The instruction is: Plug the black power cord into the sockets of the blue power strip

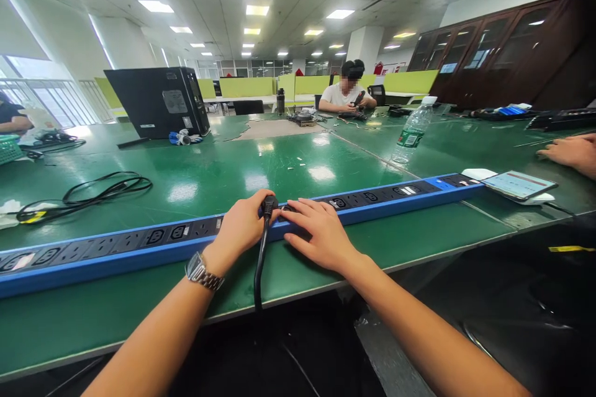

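A long blue power strip (186, 249) with black sockets runs along the near edge of the green table. Over its middle, my left hand (243, 223) is closed on a black power plug (269, 203), whose thick cord hangs down past the table edge. Whether the prongs sit in a socket is hidden. My right hand (321, 232) lies on the strip just right of the plug, fingers stretched out and apart, fingertips near the plug. A metal watch (203, 271) is on my left wrist.
A water bottle (412, 131) stands behind the strip. A tablet (519, 185) lies at its right end, near another person's hand (572, 152). A coiled black cable (107, 189) lies left, before a computer tower (161, 102). A person (344, 96) sits across the table.
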The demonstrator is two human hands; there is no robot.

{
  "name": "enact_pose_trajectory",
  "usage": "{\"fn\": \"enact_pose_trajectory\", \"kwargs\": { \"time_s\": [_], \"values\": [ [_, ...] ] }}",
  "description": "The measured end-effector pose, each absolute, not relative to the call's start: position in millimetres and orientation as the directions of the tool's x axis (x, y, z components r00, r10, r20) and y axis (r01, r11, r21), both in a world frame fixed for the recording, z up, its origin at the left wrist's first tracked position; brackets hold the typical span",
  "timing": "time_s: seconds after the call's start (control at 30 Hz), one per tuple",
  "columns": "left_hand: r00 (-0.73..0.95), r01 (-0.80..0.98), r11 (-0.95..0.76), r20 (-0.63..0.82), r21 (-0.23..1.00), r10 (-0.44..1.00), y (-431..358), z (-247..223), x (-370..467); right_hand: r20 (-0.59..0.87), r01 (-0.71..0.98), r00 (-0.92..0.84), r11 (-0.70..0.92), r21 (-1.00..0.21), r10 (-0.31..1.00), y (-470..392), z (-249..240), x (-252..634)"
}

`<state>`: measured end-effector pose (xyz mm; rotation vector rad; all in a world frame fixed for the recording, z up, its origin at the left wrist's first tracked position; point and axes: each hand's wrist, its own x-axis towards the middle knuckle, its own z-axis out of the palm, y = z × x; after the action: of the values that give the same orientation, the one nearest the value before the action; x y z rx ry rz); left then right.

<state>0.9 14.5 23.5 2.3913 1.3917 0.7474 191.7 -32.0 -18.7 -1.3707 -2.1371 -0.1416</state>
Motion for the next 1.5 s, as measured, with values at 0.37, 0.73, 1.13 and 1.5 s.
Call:
{"fn": "enact_pose_trajectory", "kwargs": {
  "time_s": [0.37, 0.73, 1.13, 1.5],
  "values": [
    [0.458, 0.647, -0.636, 0.452, 0.420, 0.765, 5, 18, -6, 0.532, 0.859, -0.296, 0.465, -0.215, 0.793, -32, -20, 192],
    [0.439, 0.732, -0.621, 0.502, 0.281, 0.745, 5, 13, -11, 0.521, 0.860, -0.295, 0.460, -0.220, 0.801, -33, -18, 192],
    [0.484, 0.676, -0.648, 0.452, 0.351, 0.749, 13, 16, 10, 0.514, 0.861, -0.294, 0.456, -0.223, 0.806, -33, -18, 192],
    [0.491, 0.705, -0.631, 0.421, 0.323, 0.763, 8, 15, 6, 0.530, 0.859, -0.295, 0.463, -0.217, 0.795, -32, -19, 192]
  ]
}}
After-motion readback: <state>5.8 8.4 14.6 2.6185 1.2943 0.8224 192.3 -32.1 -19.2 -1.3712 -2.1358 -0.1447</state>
